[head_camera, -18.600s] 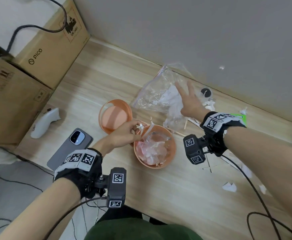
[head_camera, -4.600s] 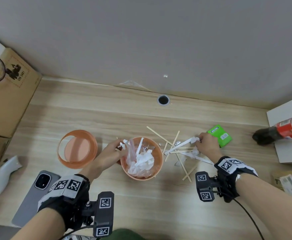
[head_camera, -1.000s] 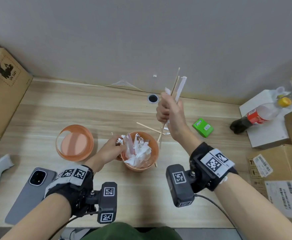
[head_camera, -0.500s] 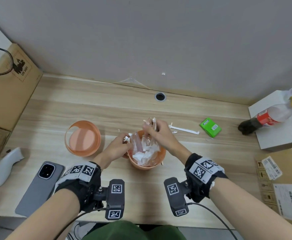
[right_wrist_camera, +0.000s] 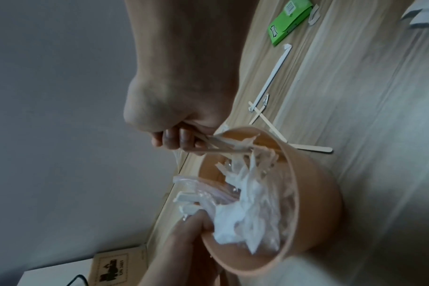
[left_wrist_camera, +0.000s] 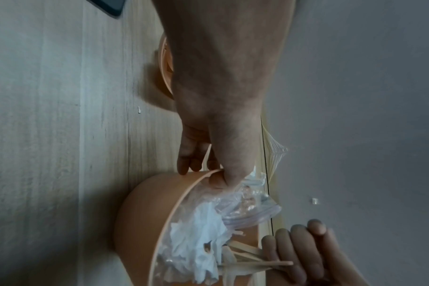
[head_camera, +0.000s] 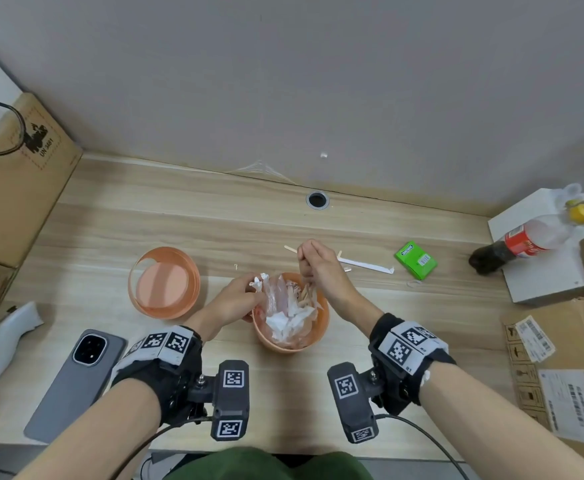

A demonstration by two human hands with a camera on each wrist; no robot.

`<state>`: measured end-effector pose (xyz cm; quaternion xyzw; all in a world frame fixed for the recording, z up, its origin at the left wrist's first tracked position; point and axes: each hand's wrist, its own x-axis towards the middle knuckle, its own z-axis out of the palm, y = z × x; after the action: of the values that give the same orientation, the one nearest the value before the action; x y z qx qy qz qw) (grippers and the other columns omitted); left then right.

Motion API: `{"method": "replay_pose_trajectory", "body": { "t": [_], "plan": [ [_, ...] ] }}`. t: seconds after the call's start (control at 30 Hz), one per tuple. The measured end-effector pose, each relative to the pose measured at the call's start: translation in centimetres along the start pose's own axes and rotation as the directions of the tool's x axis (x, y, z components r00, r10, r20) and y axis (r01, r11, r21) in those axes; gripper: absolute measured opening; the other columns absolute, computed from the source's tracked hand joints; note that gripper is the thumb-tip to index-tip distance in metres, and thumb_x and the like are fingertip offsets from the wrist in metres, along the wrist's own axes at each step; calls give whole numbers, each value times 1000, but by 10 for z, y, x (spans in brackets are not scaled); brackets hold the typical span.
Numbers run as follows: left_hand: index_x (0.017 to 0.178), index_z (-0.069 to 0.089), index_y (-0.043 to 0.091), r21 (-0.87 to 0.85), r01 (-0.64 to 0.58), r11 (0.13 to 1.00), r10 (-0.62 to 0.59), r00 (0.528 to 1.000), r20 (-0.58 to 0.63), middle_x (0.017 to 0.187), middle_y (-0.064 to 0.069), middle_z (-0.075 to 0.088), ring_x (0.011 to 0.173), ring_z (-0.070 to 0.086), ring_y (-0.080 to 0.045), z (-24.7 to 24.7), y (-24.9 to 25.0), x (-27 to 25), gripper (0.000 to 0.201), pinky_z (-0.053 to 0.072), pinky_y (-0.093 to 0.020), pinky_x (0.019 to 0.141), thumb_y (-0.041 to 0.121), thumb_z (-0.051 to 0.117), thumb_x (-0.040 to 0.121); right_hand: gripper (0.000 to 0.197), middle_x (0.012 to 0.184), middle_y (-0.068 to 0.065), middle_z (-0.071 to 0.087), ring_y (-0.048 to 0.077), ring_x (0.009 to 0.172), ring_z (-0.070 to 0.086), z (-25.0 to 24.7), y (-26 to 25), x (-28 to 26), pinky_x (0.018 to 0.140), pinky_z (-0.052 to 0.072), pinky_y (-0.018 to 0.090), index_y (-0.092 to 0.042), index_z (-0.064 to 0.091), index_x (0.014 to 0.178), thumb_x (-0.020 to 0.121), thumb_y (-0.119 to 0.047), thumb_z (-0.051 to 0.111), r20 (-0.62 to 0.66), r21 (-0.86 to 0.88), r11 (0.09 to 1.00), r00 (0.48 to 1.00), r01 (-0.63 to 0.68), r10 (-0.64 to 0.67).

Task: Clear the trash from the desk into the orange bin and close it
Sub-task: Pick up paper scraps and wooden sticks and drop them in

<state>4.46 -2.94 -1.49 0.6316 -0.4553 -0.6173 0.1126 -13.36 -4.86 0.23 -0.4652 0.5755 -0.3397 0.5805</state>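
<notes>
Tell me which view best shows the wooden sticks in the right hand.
Right wrist: the wooden sticks run from the fingers into the orange bin. Left wrist shows them partly; head barely.

The cardboard box at the left edge reads "UN 3481".

Head view looking steeply down, both wrist views close, rolled sideways, all sharing orange bin.

Both hands curled, gripping
</notes>
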Motion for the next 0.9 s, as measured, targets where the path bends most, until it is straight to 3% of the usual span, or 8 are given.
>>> {"method": "replay_pose_trajectory", "body": {
  "t": [0.13, 0.23, 0.3, 0.47, 0.6, 0.67, 0.73, 0.9],
  "plan": [
    [115, 59, 16, 25, -12, 1000, 11, 1000, 20, 85, -9, 62, 77, 63, -23, -1, 0, 1, 31, 57, -44, 84, 3, 49, 88, 25, 51, -10, 32, 7, 46, 27, -9, -15, 0, 51, 30, 24, -15, 51, 86, 101, -13, 31, -38, 44, 999, 999, 22, -20],
    [103, 59, 18, 0, -11, 1000, 10, 1000, 5, 80, -9, 62, 71, 64, -22, 1, 1, 2, 25, 57, -43, 81, 1, 51, 87, 28, 47, -15, 30, 7, 44, 24, -16, -38, -3, 48, 27, 21, -17, 52, 84, 100, -9, 31, -34, 106, 987, 992, 124, -121],
    [105, 58, 19, -7, -11, 1000, 11, 1000, 1, 79, -9, 63, 70, 64, -22, 2, 1, 3, 26, 58, -44, 82, 2, 51, 87, 29, 47, -15, 30, 7, 45, 22, -16, -46, -5, 48, 25, 21, -16, 53, 82, 100, -7, 32, 1, 102, 976, 981, 191, -192],
    [113, 57, 16, -7, -14, 1000, 14, 1000, 7, 87, -13, 68, 76, 66, -24, 1, -1, 5, 29, 58, -44, 82, 4, 51, 87, 28, 50, -14, 37, 3, 48, 32, -4, -19, -8, 52, 29, 20, -19, 55, 82, 99, -8, 37, 58, -112, 954, 960, 278, -273],
    [106, 58, 17, -16, -21, 1000, 21, 999, 26, 71, -5, 73, 72, 69, -23, 1, -2, 5, 28, 57, -47, 84, 3, 52, 83, 22, 51, -20, 45, 1, 50, 39, 8, 8, -16, 57, 32, 19, -12, 55, 88, 99, -9, 37, 63, -216, 946, 970, 242, -234],
    [110, 56, 16, -3, -23, 1000, 23, 1000, 14, 82, -11, 73, 81, 71, -29, 2, -2, 6, 29, 57, -47, 84, 4, 51, 85, 22, 53, -21, 47, 1, 50, 39, 10, 3, -18, 57, 33, 18, -12, 56, 88, 99, -9, 38, 55, -218, 938, 963, 271, -265],
    [116, 54, 16, -1, -19, 1000, 19, 1000, 0, 96, -17, 72, 87, 72, -31, 1, -3, 7, 31, 58, -45, 83, 5, 50, 88, 23, 53, -19, 46, 1, 49, 37, 8, -8, -16, 54, 32, 19, -15, 57, 87, 99, -9, 38, 5, -161, 943, 956, 290, -293],
    [119, 54, 16, -31, -15, 999, 15, 1000, 1, 90, -11, 69, 77, 69, -21, 0, -7, 9, 33, 58, -38, 80, 5, 51, 88, 19, 47, -16, 34, 6, 45, 26, -5, -26, -20, 49, 25, 22, -12, 53, 88, 97, -9, 36, -61, 140, 928, 938, 346, -340]
  ]
}}
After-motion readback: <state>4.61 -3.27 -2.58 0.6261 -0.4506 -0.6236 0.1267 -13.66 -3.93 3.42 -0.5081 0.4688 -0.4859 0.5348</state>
